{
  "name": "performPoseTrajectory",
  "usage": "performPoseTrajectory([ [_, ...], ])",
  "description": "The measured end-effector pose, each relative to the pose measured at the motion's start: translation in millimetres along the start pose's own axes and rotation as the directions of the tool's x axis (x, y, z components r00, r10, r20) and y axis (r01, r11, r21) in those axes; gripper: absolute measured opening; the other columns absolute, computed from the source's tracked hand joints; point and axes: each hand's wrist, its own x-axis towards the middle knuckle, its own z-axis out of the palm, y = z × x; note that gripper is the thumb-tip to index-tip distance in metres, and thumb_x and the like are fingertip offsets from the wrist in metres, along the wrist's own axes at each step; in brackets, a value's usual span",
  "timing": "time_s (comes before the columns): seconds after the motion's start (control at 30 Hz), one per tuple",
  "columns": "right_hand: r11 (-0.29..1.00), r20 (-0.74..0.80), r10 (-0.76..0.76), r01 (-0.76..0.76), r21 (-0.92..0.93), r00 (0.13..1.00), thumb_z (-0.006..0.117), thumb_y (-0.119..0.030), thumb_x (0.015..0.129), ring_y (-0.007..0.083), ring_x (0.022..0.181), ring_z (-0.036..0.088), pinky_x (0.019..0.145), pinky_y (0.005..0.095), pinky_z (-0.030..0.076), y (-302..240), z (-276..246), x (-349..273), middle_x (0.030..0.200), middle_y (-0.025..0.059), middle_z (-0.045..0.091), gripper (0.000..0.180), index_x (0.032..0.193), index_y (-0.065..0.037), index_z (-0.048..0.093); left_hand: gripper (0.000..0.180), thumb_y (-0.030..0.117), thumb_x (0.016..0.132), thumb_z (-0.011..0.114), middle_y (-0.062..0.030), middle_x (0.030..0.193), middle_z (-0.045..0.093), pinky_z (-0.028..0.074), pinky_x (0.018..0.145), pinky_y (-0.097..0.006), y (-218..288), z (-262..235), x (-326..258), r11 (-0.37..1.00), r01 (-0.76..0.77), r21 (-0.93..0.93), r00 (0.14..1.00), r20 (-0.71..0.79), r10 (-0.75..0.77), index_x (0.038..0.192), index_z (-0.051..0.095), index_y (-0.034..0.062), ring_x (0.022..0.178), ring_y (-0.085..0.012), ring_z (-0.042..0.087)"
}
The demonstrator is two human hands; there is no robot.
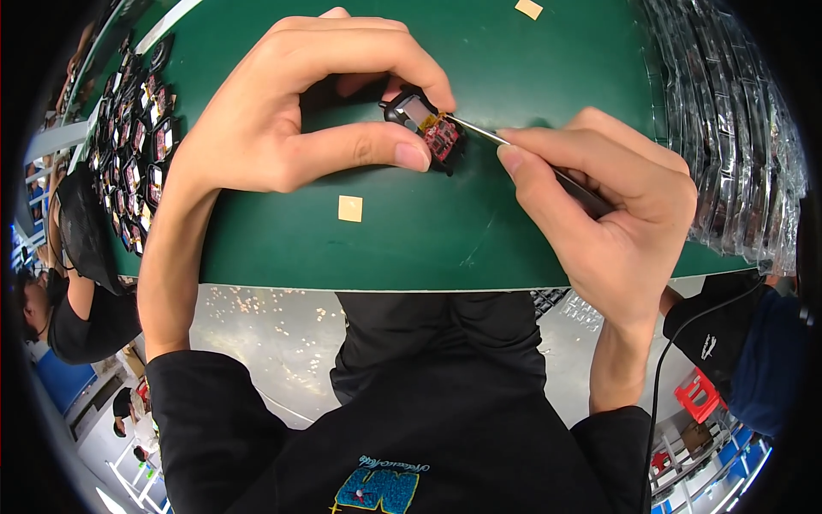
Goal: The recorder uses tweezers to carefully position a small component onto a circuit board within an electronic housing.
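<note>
Tool tip at an opened black casing, held above a green tabletop

In the head view, the left hand [265, 111] grips a small black plastic casing with an opened face [396, 113] between its bent index finger above and its thumb below. The casing is tilted over the upper middle of a smooth dark-green tabletop [282, 248], between the two hands. Its open face shows a flat grey rectangular part [417, 110], a red circuit board with small components [443, 139] and, between these, a strip of shiny amber film [430, 122].

The right hand [621, 193] is closed around a slim tool with a silver point and dark handle [479, 130], pinched between thumb and index finger. The point reaches the casing by the amber film, close to the left index fingertip; whether it touches the film cannot be told.

A pale-yellow paper square [350, 208] lies on the tabletop below the left hand, and a second one [529, 8] at the far edge of view. Many similar black casings with reddish insides [133, 158] crowd the left side; clear plastic trays [728, 128] stand closely packed on the right.
</note>
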Motion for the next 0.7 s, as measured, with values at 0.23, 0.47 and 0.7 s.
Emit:
performPoseTrajectory([
  [0.23, 1.000, -0.041, 0.016, -0.015, 0.019, 0.999, 0.083, 0.010, 0.084, 0.0034, 0.061, 0.055, 0.055, 0.0211, 0.036, 0, 2, -2, 0.071, 0.0011, 0.065, 0.017, 0.100, 0.004, 0.085, 0.055, 0.036, 0.071, 0.096, -0.0055, 0.094, 0.076, 0.039, 0.077, -0.034, 1, -1, -1, 1.000, -0.007, 0.004, 1.000, 0.003, 0.007, 0.112, 0.081, 0.0019, 0.075, -0.0185, 0.055],
  [0.47, 0.995, -0.061, -0.082, 0.078, -0.067, 0.995, 0.084, 0.011, 0.081, 0.0042, 0.058, 0.052, 0.054, 0.0220, 0.034, 2, 1, -2, 0.071, 0.0016, 0.064, 0.021, 0.100, 0.004, 0.085, 0.057, 0.030, 0.068, 0.097, -0.0038, 0.099, 0.075, 0.039, 0.077, -0.033, 1, -1, -1, 1.000, -0.005, 0.022, 0.999, 0.037, 0.004, 0.116, 0.080, 0.0048, 0.077, -0.0170, 0.052],
  [0.7, 0.970, -0.123, -0.188, 0.164, -0.182, 0.975, 0.085, 0.013, 0.073, 0.0027, 0.053, 0.042, 0.050, 0.0221, 0.028, 6, 4, -7, 0.071, 0.0012, 0.063, 0.028, 0.099, 0.003, 0.085, 0.063, 0.017, 0.061, 0.100, -0.0026, 0.107, 0.076, 0.040, 0.074, -0.032, -2, 5, -6, 0.999, -0.013, -0.037, 0.999, -0.041, 0.012, 0.119, 0.078, 0.0048, 0.081, -0.0164, 0.054],
])
